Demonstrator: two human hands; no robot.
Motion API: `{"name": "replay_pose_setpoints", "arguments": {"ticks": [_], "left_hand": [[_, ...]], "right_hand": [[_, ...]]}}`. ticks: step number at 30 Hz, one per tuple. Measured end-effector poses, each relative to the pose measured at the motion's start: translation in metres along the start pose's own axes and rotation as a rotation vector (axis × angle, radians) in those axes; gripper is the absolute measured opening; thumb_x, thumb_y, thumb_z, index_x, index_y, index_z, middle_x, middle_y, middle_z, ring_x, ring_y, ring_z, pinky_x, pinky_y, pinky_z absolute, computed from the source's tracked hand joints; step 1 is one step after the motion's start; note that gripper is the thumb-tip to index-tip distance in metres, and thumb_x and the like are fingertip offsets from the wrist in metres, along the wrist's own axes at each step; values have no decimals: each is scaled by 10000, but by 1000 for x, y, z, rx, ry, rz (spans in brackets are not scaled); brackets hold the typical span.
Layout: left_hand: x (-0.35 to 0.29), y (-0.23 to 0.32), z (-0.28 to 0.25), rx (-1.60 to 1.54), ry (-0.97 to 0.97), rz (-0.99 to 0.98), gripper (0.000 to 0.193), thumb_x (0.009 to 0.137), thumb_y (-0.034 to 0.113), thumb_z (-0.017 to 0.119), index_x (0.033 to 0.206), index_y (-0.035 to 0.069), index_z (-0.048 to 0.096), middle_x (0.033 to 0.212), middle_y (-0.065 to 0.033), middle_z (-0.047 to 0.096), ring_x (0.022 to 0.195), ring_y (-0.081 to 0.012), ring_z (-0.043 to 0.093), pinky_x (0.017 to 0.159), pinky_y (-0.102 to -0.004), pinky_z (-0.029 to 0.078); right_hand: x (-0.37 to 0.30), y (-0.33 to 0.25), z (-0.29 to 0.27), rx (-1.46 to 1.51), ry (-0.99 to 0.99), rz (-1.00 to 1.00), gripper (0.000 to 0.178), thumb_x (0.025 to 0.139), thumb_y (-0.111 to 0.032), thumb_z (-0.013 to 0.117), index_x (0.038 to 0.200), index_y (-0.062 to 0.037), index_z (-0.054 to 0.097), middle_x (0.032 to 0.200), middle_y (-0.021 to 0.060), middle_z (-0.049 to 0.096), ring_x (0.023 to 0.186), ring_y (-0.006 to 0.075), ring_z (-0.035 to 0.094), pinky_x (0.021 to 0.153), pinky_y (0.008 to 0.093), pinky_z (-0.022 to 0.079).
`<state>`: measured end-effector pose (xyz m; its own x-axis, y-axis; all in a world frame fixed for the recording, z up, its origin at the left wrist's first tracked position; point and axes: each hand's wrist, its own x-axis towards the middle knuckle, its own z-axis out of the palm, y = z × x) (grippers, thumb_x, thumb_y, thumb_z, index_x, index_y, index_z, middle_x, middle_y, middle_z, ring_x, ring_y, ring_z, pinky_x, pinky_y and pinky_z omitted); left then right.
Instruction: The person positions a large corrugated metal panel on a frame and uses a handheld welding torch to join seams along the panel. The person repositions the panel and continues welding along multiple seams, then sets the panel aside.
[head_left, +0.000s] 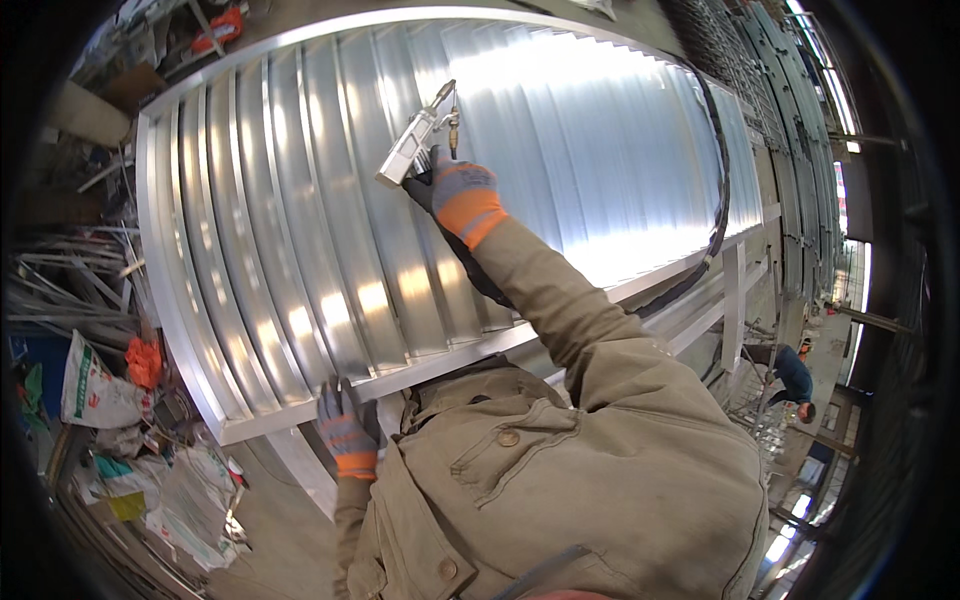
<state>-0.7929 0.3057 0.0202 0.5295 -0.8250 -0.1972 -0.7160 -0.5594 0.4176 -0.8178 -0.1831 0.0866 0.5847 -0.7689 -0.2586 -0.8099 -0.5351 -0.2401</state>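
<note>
A large silver panel of overlapping metal slats lies in front of me inside a flat metal frame. My right hand, gloved in grey and orange, is wrapped round what looks like a handheld welding gun. The gun has a silver box-shaped body, a narrow nozzle and a thin brass-coloured fitting. It is over the slats left of the panel's middle, nozzle toward the far side. My left hand, in a matching glove, rests with fingers stretched out at the frame's near edge, close to the left corner. It holds nothing.
A dark cable loops over the panel's right end. Metal strips, white sacks and scraps crowd the floor at left. Long metal sections are stacked at far right. Another person bends over farther off at right.
</note>
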Motion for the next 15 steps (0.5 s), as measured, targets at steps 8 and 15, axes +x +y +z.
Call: {"name": "replay_pose_setpoints", "arguments": {"ticks": [8, 15], "left_hand": [[-35, 44, 36, 155, -43, -222, 1063, 996, 605, 761, 1747, -37, 369, 1811, -245, 383, 1674, -481, 330, 1365, -551, 305], [0, 68, 8, 181, 69, -302, 948, 1034, 582, 737, 1661, -79, 477, 1723, -279, 501, 1595, -493, 453, 1322, -506, 402]], "right_hand": [[20, 24, 12, -71, -102, 65, 659, 1105, -549, 609, 1555, -69, 573, 1371, 197, 795, 1247, 383, 784, 1013, 488, 630], [29, 40, 38, 18, -26, 27, 570, 1108, -205, 518, 1656, -49, 518, 1375, 187, 800, 1207, 362, 804, 950, 510, 638]]}}
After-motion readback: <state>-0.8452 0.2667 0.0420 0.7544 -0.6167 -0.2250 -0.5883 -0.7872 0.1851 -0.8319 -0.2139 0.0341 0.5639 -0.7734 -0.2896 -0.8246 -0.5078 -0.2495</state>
